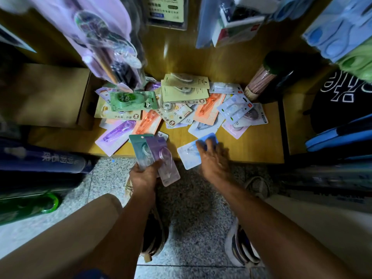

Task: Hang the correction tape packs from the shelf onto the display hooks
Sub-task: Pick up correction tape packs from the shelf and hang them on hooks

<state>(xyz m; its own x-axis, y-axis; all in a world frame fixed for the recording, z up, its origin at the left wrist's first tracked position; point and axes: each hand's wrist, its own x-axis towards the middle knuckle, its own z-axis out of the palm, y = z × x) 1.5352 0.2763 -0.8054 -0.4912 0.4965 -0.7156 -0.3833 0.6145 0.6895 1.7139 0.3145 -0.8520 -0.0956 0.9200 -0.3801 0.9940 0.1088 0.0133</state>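
Observation:
Several correction tape packs lie in a loose heap on the wooden shelf. My left hand grips two packs fanned upward: a teal pack and a purple pack. My right hand rests fingers-down on a pale blue pack at the shelf's front edge. Whether it has a grip on that pack cannot be told. More packs hang on display hooks above, the nearest a blurred lilac one.
A brown cardboard box sits on the shelf at left. A tube of pink sticks leans at the right. Blue and green scissor packs hang at upper right. Speckled floor and my shoes are below.

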